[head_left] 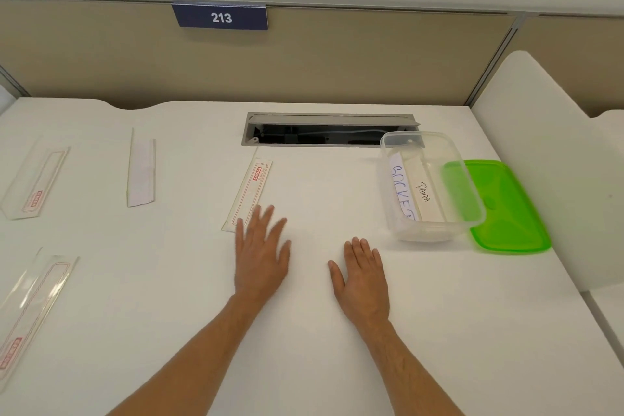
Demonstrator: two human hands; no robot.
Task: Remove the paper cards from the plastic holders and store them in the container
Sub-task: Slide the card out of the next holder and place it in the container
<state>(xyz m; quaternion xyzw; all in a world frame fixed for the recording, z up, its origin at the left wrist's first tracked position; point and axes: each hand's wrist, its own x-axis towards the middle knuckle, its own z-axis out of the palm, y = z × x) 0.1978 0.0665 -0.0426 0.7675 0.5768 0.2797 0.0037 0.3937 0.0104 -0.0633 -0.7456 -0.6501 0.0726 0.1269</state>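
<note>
Both flat, holding nothing: left hand [261, 251] at the nearest plastic holder [248, 194], right hand [363, 275] on the worktop [320, 331]. Best: pin holder, slide card out endwise toward the clear container [430, 185].

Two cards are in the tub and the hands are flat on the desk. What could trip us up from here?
1. The container sits partly on the green lid, so it may rock as cards drop in.
2. The open cable slot lies just behind the centre holder; a freed card could slide in.
3. The clear holders are hard to see against the white desk.
</note>
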